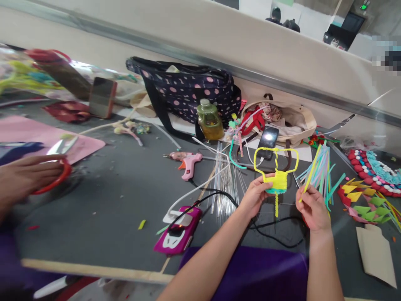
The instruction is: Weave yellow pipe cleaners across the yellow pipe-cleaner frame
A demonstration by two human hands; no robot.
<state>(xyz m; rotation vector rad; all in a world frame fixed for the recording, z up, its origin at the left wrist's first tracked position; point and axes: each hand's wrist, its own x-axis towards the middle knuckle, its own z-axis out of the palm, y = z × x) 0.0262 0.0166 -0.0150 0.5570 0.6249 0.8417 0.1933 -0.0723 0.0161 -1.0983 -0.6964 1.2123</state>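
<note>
My left hand (pixel 255 195) pinches a yellow pipe-cleaner frame (pixel 277 179) at its wrapped middle. Two open loops rise at the frame's top, a teal band runs under the yellow wrapping, and a twisted yellow stem hangs down. To the right, my right hand (pixel 315 209) holds a thin yellow strip (pixel 308 184) between thumb and fingers, apart from the frame. Behind that hand lies a bundle of pastel pipe cleaners (pixel 324 167). Left of the frame are silvery wires (pixel 224 184).
Another person's hand (pixel 34 175) holds orange-handled scissors (pixel 61 179) at the left. A pink glue gun (pixel 188 163), magenta phone (pixel 180 230), black cable, green bottle (pixel 209 119) and patterned bag (pixel 188 90) lie around. Paper crafts (pixel 365 198) sit at the right.
</note>
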